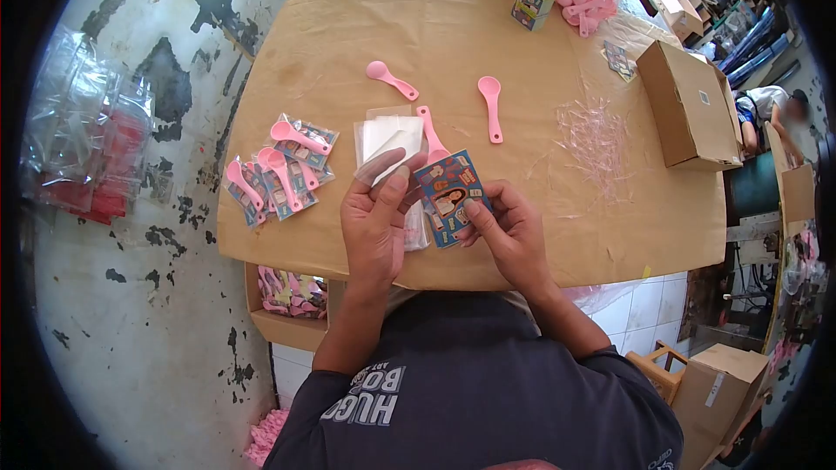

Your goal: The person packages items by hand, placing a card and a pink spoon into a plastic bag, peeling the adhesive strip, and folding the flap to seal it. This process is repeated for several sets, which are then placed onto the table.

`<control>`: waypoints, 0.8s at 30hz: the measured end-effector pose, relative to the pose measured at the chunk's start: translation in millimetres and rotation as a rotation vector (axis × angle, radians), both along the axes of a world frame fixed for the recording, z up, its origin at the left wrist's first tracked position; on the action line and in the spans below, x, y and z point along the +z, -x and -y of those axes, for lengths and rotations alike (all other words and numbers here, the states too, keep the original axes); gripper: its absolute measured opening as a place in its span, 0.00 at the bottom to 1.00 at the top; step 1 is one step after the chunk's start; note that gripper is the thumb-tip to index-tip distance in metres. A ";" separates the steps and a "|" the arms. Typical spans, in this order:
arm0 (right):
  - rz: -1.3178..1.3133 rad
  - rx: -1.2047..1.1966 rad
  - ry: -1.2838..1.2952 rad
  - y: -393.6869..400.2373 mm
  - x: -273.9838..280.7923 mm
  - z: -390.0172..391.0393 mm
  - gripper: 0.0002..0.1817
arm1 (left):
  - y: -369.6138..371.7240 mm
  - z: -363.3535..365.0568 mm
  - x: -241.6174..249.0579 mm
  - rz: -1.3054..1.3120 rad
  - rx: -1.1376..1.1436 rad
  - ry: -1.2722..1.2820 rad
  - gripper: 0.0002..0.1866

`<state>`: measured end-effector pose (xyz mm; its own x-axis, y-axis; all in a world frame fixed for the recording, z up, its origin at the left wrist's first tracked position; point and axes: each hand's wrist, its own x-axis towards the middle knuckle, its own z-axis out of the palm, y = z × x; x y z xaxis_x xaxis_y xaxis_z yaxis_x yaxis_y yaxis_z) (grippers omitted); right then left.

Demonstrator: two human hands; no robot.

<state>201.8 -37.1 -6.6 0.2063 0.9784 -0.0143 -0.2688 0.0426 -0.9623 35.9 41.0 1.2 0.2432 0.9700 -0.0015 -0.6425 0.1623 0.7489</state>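
My right hand (514,231) pinches a colourful printed card (446,200) by its right edge, thumb on top. Close to the card's left side, my left hand (374,222) has its thumb and fingers together on a clear plastic bag (380,164), whose outline is hard to make out. Beneath and beyond the left fingers lies a stack of clear bags with white showing (376,132). A pink spoon (430,132) lies just past the card, partly covered by it. Two more pink spoons, one at the left (392,80) and one at the right (490,109), rest farther back.
Bagged pink spoons with cards (277,170) are piled at the table's left. An open cardboard box (684,104), clear plastic scraps (595,144), a small printed box (532,6) and a heap of pink spoons (585,0) occupy the right and back. Another person (771,113) is at far right.
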 end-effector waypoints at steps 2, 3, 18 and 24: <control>0.014 0.026 0.021 -2.3 -0.4 0.8 0.12 | -2.1 0.8 0.9 0.001 0.001 -0.003 0.18; 0.078 0.097 0.047 -4.6 0.8 1.5 0.12 | -2.7 1.1 1.0 0.002 -0.003 -0.006 0.18; 0.079 0.154 0.107 -3.2 -0.6 2.3 0.10 | 9.8 2.5 -4.3 -0.091 0.031 -0.110 0.14; 0.107 0.165 0.095 1.5 5.8 -2.0 0.10 | 12.1 5.1 -10.5 -0.008 0.014 -0.050 0.15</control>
<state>200.3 -35.0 -0.8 0.0488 0.9943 -0.0946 -0.1604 -0.0857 -0.9833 23.8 35.9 -9.3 0.2301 0.9722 0.0446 -0.6382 0.1161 0.7610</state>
